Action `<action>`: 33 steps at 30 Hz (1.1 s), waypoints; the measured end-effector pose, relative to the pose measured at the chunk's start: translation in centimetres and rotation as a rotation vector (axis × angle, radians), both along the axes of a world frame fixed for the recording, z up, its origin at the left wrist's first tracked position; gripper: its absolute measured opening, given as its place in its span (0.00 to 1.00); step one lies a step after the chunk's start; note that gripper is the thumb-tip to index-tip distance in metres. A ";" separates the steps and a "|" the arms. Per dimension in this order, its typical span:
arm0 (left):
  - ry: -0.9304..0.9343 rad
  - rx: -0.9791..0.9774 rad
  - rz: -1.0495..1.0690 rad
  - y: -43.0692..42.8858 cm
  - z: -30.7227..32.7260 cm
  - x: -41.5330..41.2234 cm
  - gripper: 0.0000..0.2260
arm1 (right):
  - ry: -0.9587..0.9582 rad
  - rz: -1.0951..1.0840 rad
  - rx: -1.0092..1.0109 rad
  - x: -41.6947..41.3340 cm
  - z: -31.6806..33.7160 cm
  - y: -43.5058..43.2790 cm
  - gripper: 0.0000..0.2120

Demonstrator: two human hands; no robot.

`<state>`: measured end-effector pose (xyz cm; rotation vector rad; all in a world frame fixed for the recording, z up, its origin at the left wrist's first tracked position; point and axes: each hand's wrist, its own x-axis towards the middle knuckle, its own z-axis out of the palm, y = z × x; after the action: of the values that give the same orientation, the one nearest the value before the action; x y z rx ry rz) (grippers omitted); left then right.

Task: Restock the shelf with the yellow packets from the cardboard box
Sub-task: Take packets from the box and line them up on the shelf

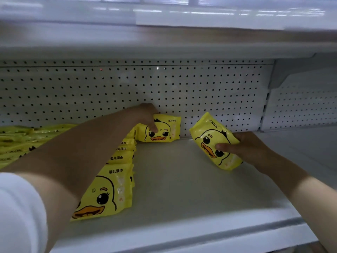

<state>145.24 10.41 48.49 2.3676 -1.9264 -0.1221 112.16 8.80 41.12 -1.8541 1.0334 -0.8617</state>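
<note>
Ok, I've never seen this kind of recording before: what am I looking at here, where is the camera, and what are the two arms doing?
There is no machine here. One wide-angle camera sits on a person's head, looking forward and down, so both arms are that person's own. They reach into a white shelf backed by a pegboard wall. The left hand grips an upright packet, yellow with a duck face, at the back. The right hand holds a tilted packet of the same kind. A row of packets stands on the left. The cardboard box is out of view.
</note>
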 end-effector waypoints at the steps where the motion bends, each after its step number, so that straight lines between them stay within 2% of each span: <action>1: -0.005 -0.002 0.003 0.0 0.0 0.0 0.29 | -0.001 0.006 0.005 0.0 0.0 -0.1 0.09; 4: 0.004 -0.012 0.013 -0.1 -0.2 0.2 0.31 | 0.012 0.018 0.009 0.2 0.2 -0.5 0.09; 8: 0.010 -0.005 0.028 -0.1 -1.2 0.6 0.25 | 0.014 0.029 0.009 0.5 0.4 -0.9 0.07; 16: -0.032 -0.079 0.011 -0.3 -2.3 0.7 0.32 | 0.065 0.059 0.026 0.8 0.5 -1.5 0.11; 20: -0.157 -0.130 -0.042 -0.2 -2.8 0.5 0.34 | 0.084 0.069 0.021 1.1 0.6 -1.8 0.12; 24: -0.489 -0.206 -0.053 0.5 -2.8 -0.7 0.35 | 0.091 0.083 0.019 1.9 0.7 -2.1 0.12; 26: -0.564 -0.252 -0.055 0.5 -3.1 -1.1 0.37 | 0.087 0.100 0.022 2.4 0.8 -2.2 0.12; 30: -0.476 -0.317 -0.080 0.5 -3.2 -0.9 0.35 | 0.087 0.131 0.030 3.4 1.1 -2.3 0.11; 31: -0.373 -0.363 -0.098 0.6 -2.9 -0.9 0.32 | 0.097 0.145 0.029 3.6 1.3 -2.3 0.11; 33: -0.002 -0.476 -0.186 1.0 -1.9 -1.4 0.24 | 0.147 0.172 0.009 4.1 1.7 -2.3 0.12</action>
<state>143.86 11.43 46.58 1.8839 -1.9090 0.2945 116.26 6.46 42.86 -1.9889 0.9481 -0.6266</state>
